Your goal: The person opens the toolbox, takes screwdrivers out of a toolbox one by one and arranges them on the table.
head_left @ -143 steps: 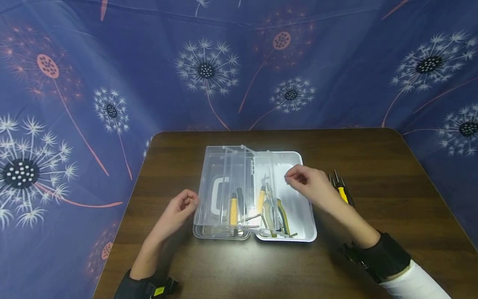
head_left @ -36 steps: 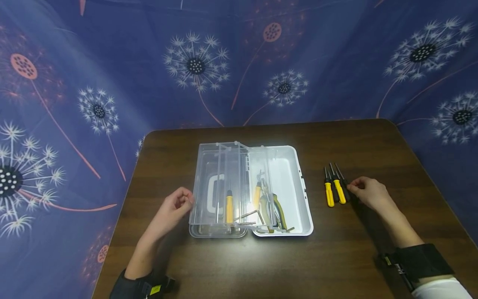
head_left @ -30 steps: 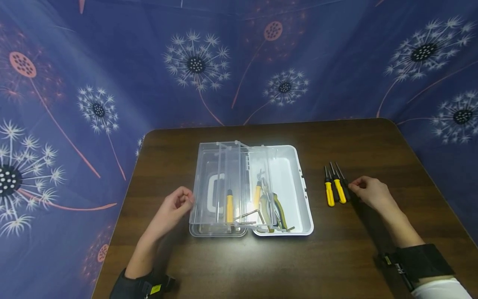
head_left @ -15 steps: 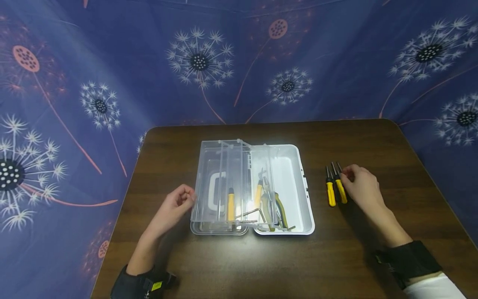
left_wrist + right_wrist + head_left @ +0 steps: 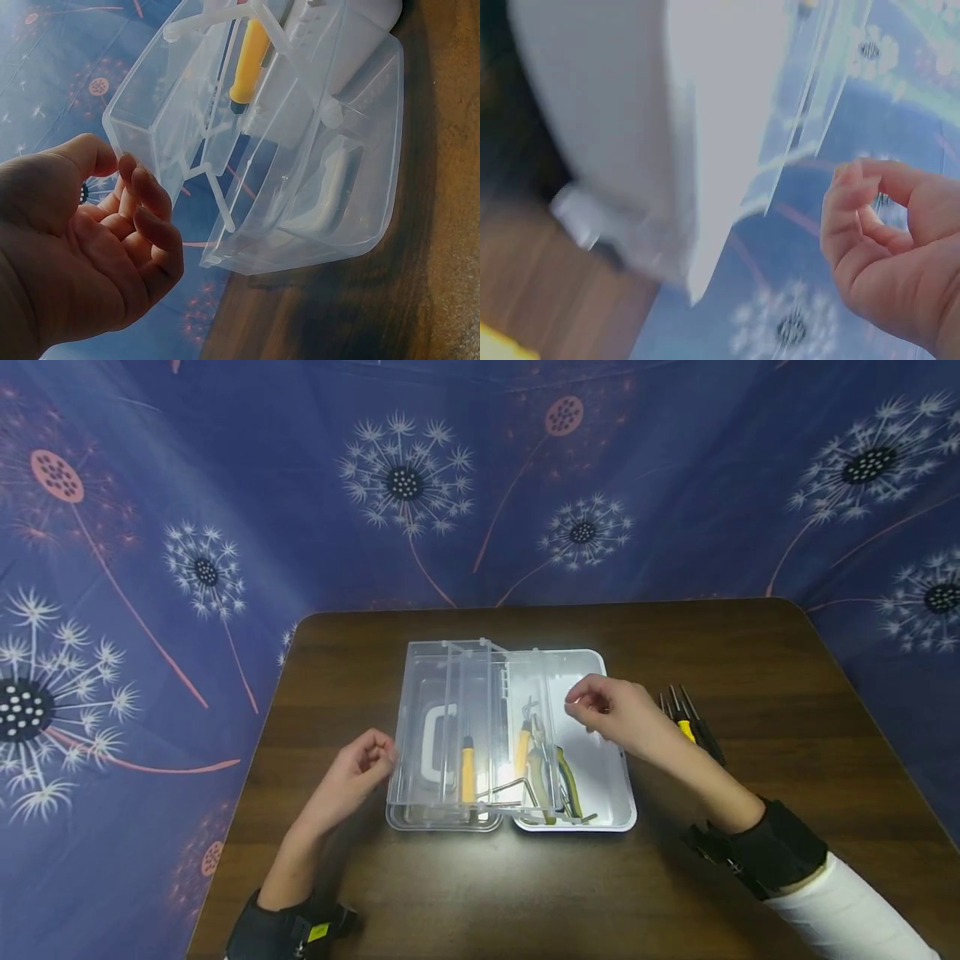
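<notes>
One hand shifts: the right hand (image 5: 611,714), at the screwdrivers (image 5: 707,737) on the right of the frame half a second earlier, is now over the white box (image 5: 628,793) at centre, fingers loosely curled around nothing. This leaves the screwdrivers on the table and the hand near the boxed pliers (image 5: 567,783); the left hand (image 5: 356,772), loosely curled and apparently gripping nothing, stays by the clear tray (image 5: 423,672), left of centre, contact unclear.

Bright glare on table (image 5: 480,881), R-wrist pic blurry, L-wrist pic dim
</notes>
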Available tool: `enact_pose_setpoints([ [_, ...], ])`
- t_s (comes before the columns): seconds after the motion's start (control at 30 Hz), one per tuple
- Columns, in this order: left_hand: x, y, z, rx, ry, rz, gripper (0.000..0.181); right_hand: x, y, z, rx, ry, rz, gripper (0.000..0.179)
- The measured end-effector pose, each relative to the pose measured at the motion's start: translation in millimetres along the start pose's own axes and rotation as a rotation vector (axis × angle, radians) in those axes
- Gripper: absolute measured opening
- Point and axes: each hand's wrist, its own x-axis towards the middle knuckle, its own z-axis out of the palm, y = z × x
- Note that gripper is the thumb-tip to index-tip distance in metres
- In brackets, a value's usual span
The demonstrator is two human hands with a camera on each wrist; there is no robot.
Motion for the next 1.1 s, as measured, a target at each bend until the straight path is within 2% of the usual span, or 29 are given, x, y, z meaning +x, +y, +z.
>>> enact_pose_setpoints([
  [0.23, -1.0, -3.2, -0.5, -0.021, -0.007, 0.048, 0.006, 14.9, -39, 48, 0.046, -0.234, -0.042, 0.006],
  [0.4, -1.9, -3.1, 1.8, -0.041, -0.01, 0.034, 0.006, 25.1, -46, 72, 0.079, -0.389, 0.001, 0.008],
  [0.47, -2.5, -2.1, 2.5, -0.052, -0.016, 0.036, 0.006, 27.9, -47, 77, 0.058, -0.422, 0.005, 0.012],
  [0.57, -2.3, -0.5, 3.1, -0.061, -0.022, 0.042, 0.006, 29.5, -48, 82, -0.044, -0.414, -0.047, 0.018],
  [0.7, -1.4, -0.2, 3.6, -0.068, -0.029, 0.043, 0.008, 27.6, -50, 87, -0.201, -0.336, -0.159, 0.028],
  [0.87, 0.2, 0.9, 2.6, -0.057, -0.028, 0.042, 0.01, 22.4, -48, 92, -0.28, -0.239, -0.268, 0.041],
  [0.97, 1.2, 2.1, 1.4, -0.047, -0.029, 0.041, 0.01, 21.1, -47, 94, -0.297, -0.206, -0.292, 0.047],
  [1.1, 1.3, 2.3, -0.5, -0.046, -0.034, 0.035, 0.009, 22.0, -49, 97, -0.353, -0.203, -0.266, 0.056],
])
